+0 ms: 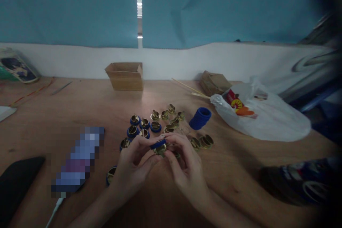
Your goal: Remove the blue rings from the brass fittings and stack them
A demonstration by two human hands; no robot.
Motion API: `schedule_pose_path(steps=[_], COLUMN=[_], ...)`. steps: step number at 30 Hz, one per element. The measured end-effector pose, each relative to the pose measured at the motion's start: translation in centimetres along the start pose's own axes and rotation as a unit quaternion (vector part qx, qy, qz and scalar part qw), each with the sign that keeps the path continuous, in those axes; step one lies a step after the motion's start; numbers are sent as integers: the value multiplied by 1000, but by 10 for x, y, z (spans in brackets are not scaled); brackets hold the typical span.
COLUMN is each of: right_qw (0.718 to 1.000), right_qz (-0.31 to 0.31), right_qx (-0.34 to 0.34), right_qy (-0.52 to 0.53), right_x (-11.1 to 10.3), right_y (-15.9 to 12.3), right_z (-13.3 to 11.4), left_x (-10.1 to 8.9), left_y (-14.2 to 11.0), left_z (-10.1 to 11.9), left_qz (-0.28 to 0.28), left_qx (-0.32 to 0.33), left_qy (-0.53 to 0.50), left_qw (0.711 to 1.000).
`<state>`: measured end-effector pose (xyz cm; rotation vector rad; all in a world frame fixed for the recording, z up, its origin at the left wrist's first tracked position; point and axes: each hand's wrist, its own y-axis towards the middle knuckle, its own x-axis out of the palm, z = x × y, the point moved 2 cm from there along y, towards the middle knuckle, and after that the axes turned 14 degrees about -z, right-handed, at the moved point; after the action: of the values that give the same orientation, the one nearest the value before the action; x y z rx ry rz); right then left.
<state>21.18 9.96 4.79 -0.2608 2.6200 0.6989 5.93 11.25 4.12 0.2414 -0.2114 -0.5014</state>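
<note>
Between the fingertips of both hands is a small brass-coloured round fitting with a blue ring (159, 146) around it. My left hand (136, 156) pinches it from the left, my right hand (184, 160) from the right. Just beyond my left hand lie several like brass fittings with blue rings (144, 123). Plain brass fittings (165, 114) without rings lie behind and to the right of the hands. A stack of blue rings (200, 118) leans beyond my right hand. One more ringed fitting (111, 175) is partly hidden by my left wrist.
An open cardboard box (125, 76) stands against the wall. To the right are a brown paper packet (214, 83), a white plastic bag (272, 117) and a dark bottle-like object (299, 181). A phone (78, 160) with a white cable lies left, beside a black object (20, 181).
</note>
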Motion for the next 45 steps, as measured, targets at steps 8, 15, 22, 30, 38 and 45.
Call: schedule_pose_path(steps=[8, 15, 22, 30, 38, 45], right_qw=[1000, 999, 999, 990, 976, 984], right_qz=[-9, -25, -35, -53, -57, -57], right_qx=[-2, -5, -3, 37, 81, 78], right_qy=[24, 22, 39, 128, 194, 152], right_x=[3, 3, 2, -2, 0, 0], right_y=[2, 1, 3, 7, 7, 5], right_z=[-2, 0, 2, 0, 1, 0], left_x=[0, 0, 0, 2, -3, -3], left_y=[-2, -5, -2, -1, -4, -4], left_z=[-1, -2, 0, 0, -6, -5], left_qz=[-9, -22, -23, -49, -46, -27], left_qx=[15, 23, 28, 28, 41, 39], left_qy=[23, 44, 9, 17, 132, 228], left_qw=[1000, 999, 999, 998, 989, 972])
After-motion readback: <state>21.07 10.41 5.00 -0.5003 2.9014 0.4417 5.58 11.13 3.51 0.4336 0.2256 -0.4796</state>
